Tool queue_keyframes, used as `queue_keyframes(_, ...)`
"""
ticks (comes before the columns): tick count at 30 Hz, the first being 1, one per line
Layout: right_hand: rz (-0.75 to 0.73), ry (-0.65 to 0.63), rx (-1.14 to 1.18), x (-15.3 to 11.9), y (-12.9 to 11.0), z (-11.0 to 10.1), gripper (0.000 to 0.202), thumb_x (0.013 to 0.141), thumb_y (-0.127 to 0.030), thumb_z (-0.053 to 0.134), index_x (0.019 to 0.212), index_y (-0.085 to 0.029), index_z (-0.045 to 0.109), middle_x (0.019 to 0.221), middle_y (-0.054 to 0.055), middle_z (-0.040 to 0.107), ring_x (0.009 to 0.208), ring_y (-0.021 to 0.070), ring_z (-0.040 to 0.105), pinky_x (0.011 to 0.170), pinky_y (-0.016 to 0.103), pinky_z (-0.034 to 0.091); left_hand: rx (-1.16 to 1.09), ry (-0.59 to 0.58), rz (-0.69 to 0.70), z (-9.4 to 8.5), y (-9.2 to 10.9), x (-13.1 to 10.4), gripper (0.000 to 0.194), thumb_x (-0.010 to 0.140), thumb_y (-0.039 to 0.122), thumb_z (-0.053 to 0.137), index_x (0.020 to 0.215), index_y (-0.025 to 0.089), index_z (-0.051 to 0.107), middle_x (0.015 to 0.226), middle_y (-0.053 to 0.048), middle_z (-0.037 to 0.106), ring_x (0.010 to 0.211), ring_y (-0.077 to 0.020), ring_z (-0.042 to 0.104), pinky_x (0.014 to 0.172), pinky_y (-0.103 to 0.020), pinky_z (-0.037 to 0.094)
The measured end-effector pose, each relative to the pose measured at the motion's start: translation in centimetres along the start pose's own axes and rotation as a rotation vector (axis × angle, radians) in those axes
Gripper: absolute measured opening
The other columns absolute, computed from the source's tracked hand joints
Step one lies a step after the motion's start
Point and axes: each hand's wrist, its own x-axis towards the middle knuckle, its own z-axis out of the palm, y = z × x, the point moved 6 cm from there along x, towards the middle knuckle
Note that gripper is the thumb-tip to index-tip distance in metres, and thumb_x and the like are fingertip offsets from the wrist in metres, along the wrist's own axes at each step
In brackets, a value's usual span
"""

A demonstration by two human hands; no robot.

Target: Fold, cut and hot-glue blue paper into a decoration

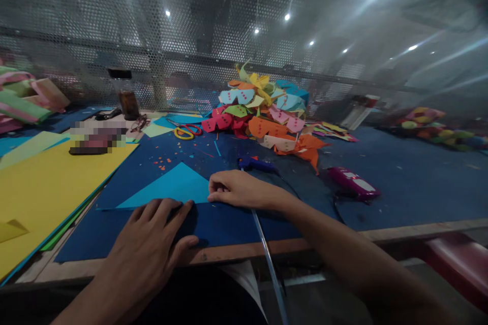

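Note:
A light blue sheet of paper [171, 185], folded to a triangle, lies on the dark blue mat [213, 228] with its point away from me. My left hand [156, 233] rests at the near edge of the triangle, fingers spread with the tips on the fold. At the right end of the paper is my right hand [236, 188], its fingers curled and pressed on the paper's corner. A blue glue gun [259, 164] lies just behind my right hand, and a clear stick [269, 259] runs from near it past the table edge.
Yellow sheets [57, 183] cover the left side. Scissors [183, 133] lie behind the triangle, near a jar [127, 96]. Colourful paper shapes [267, 117] are heaped at the back centre. A purple device [353, 183] with a cord sits at the right.

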Motion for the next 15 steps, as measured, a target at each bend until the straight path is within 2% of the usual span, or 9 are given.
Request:
queue_keyframes(7,0.022,-0.027,-0.004,-0.20,0.33,-0.19,0.013,0.091,-0.028,0.069,0.087,-0.015,0.065,0.078,-0.001,0.062,0.070,0.0118,0.052,0.062,0.023,0.030,0.006,-0.026,0.003,0.04,-0.18,0.36,0.049,0.101,0.054,0.042,0.137,0.027,0.062,0.115,-0.011,0.068,0.097,-0.0283,0.060,0.079,-0.042,0.048)
queue_keyframes(15,0.075,-0.028,-0.032,-0.30,0.18,-0.26,0.015,0.091,-0.030,0.070,0.089,-0.016,0.066,0.081,-0.001,0.064,0.074,0.0125,0.056,0.062,0.023,0.030,-0.007,0.017,-0.008,-0.05,0.49,0.73,0.048,0.102,0.052,0.040,0.128,0.022,0.067,0.117,-0.012,0.069,0.098,-0.0293,0.061,0.081,-0.043,0.048)
